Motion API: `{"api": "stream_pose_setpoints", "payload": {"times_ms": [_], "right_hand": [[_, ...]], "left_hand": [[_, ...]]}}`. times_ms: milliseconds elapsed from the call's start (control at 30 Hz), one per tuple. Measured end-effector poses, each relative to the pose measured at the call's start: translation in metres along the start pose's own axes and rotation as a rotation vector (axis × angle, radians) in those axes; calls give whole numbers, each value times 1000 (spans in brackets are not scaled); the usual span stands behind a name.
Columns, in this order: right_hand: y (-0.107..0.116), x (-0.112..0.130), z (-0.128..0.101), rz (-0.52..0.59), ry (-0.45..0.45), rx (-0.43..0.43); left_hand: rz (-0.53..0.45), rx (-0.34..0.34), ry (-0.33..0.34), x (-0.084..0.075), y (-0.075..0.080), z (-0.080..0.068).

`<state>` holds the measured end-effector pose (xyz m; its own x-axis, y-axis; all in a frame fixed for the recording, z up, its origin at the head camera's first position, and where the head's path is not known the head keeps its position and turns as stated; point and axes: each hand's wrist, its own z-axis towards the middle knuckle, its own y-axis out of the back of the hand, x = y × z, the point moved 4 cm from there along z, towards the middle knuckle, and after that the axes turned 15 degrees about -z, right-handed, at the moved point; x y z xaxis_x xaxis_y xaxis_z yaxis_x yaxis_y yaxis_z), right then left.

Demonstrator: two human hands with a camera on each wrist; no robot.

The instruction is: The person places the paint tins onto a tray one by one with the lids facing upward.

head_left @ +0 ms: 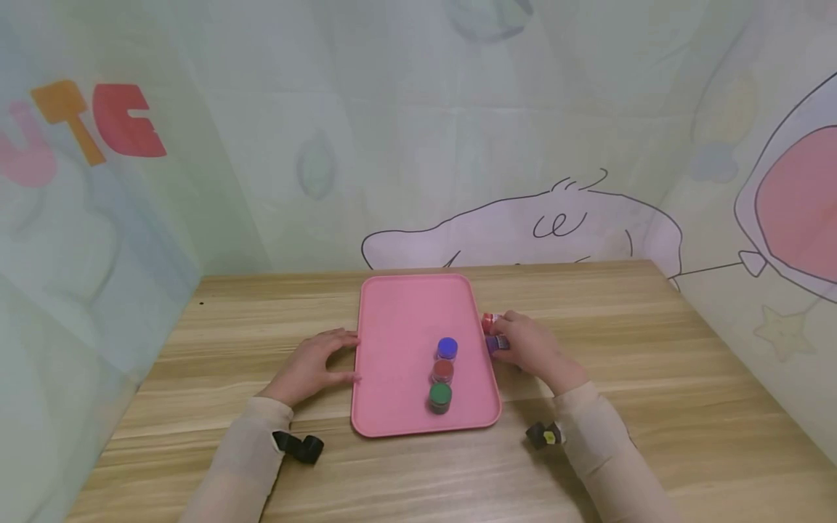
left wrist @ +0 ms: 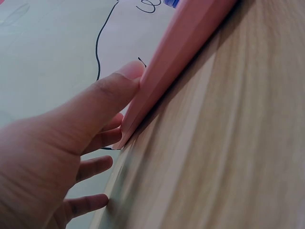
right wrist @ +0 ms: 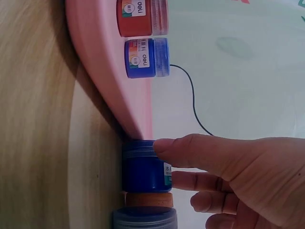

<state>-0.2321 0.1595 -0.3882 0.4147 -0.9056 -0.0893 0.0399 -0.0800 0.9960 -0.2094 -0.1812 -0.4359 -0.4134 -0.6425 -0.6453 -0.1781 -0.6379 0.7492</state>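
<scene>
So the busy side is the right one: the right hand (head_left: 532, 351) is just beside the right edge of the pink tray (head_left: 399, 327), fingers curled in, with thumb and fingers around a dark blue jar (right wrist: 145, 172) that looks to be lying on its side on the wooden table (head_left: 418, 479), lid end toward the tray. A second red jar (head_left: 487, 322) sits right next to it on the far side, partly hidden by the fingers. The right wrist view also catches an orange bit (right wrist: 148, 200) and a clear-lidded item (right wrist: 144, 218) (both too cut off for me to say what they are). Meanwhile the left hand (head_left: 310, 369) has its thumb and fingers spread apart, thumb and a couple of fingertips touching the tray's left edge, gripping nothing, so I'd guess it's steadying. On the near right part of the tray, three paint jars stand in a row: blue jar (head_left: 447, 349) farthest, red jar (head_left: 442, 371) in the middle, green jar (head_left: 440, 399) nearest. My read is the step in hand is getting a proper hold on the dark blue one. The next move probably calls for a snug pinch and a clean lift without nudging its red neighbour.
</scene>
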Motion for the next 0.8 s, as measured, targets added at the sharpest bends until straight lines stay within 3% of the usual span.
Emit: {"api": "stream_pose_setpoints", "payload": {"times_ms": [400, 800], "right_hand": [[-3, 0, 1, -21, 21, -37], [-12, 1, 4, -23, -3, -3]], "left_hand": [[1, 1, 6, -1, 1, 0], [-2, -1, 4, -1, 1, -1]]}}
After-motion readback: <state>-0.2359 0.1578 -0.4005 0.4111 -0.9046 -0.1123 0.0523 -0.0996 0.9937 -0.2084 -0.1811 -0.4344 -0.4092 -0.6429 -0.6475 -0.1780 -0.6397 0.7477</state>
